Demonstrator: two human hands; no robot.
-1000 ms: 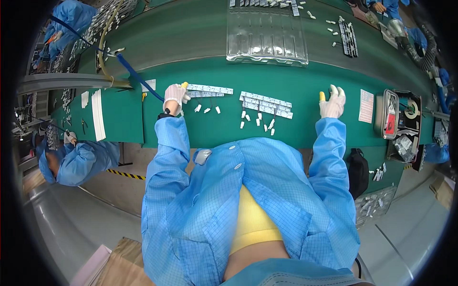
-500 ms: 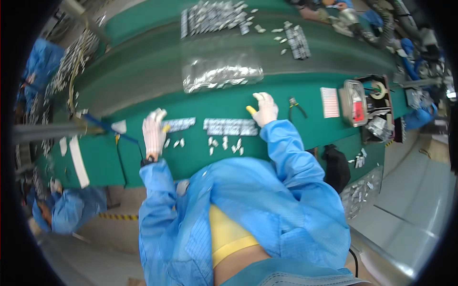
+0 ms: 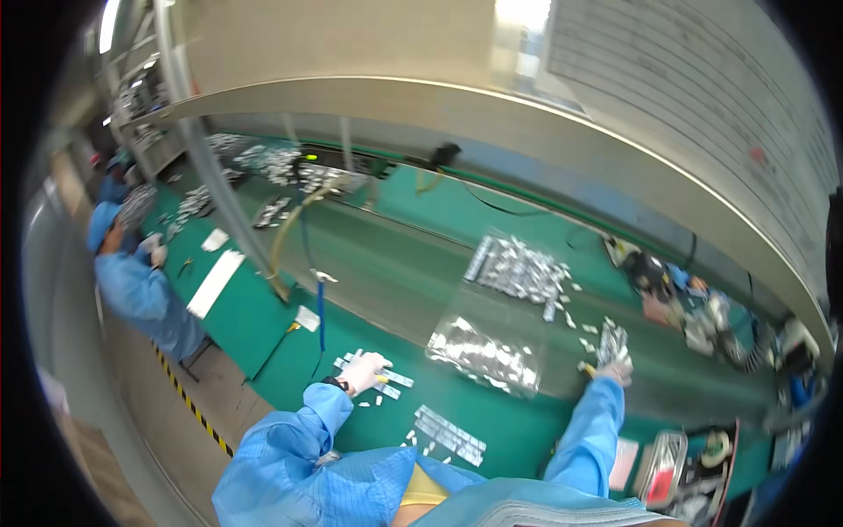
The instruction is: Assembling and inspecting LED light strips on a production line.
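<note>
My left hand [image 3: 364, 373], in a white glove with a yellow thumb tip, lies with fingers stretched over pale strips [image 3: 397, 378] on the green bench. My right hand [image 3: 615, 371] reaches far out, its yellow-tipped thumb apart from the fingers, at the near end of a stack of silvery strips [image 3: 613, 337]. Blur hides whether its fingertips touch the stack. Between my arms sits a block of grey-white strips [image 3: 450, 435]. Small white pieces [image 3: 411, 436] lie loose beside it.
A clear plastic sheet [image 3: 485, 353] and a pile of small pale parts [image 3: 522, 270] lie beyond my hands. At right stand a clear box [image 3: 665, 470] and a tape roll [image 3: 716, 448]. A blue-clad co-worker [image 3: 140, 290] sits at left. A metal post [image 3: 230, 206] rises nearby.
My view has swung up and to the left. The right hand has moved from the bench beside the strip block out to the far strip stack. The left hand stays by the left strips.
</note>
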